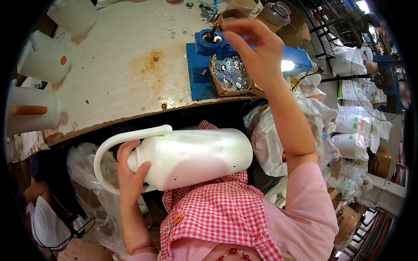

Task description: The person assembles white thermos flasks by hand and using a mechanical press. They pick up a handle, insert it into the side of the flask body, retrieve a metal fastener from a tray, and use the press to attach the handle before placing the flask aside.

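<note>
A white plastic jug, lying on its side with a long curved handle, rests across my lap against the table's front edge. My left hand is closed around its neck, thumb on the near side. Two small round holes or marks show along the jug's lower side. My right hand is raised over a blue bench machine, its thumb and fingertips drawn together beside a dark upright rod. Whatever they pinch is too small or blurred to make out. Below that hand sits a cardboard box of small metal washers.
More white jugs stand along the table's left side. A lit lamp shines right of the machine. Behind it are a clear lidded jar and a bowl. Plastic bags, white sacks and a fan are at the right.
</note>
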Motion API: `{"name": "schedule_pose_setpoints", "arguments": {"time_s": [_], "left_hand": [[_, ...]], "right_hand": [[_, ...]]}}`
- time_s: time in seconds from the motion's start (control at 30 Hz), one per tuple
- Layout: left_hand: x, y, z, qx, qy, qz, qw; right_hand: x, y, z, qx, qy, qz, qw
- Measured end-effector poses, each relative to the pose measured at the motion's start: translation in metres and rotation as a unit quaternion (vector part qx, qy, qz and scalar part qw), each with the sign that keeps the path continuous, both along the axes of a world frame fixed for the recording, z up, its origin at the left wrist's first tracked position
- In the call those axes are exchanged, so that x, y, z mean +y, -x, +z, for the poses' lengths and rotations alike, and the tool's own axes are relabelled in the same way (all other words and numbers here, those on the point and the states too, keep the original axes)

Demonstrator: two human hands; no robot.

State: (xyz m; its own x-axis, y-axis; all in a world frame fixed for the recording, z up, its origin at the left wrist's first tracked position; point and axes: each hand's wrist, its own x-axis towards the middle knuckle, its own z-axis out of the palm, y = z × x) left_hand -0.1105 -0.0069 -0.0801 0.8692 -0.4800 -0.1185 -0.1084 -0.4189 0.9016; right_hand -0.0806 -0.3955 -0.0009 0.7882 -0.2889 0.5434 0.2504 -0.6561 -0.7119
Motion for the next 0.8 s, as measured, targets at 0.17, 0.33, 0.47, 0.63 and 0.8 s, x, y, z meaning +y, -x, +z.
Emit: {"name": "schedule_pose_setpoints", "arguments": {"time_s": [0.17,0.33,0.47,0.63,0.8], "left_hand": [[-0.005,0.002,0.004,0.017,0.022,0.023,0.999],[-0.011,-0.003,0.007,0.030,0.013,0.015,0.999],[-0.007,-0.001,0.002,0.009,0.011,0.018,1.000],[-0.008,0.001,0.005,0.005,0.018,0.024,1.000],[-0.014,0.009,0.007,-0.002,-0.012,0.087,0.996]], "right_hand": [[-0.024,0.051,-0.059,0.251,-0.027,-0.023,0.967],[-0.050,0.039,-0.111,0.254,0.217,-0.038,0.942],[-0.044,0.032,-0.108,0.276,0.222,-0.022,0.935],[-0.037,0.047,-0.095,0.200,0.174,-0.050,0.963],[-0.009,0.045,-0.027,0.013,0.042,-0.049,0.998]]}}
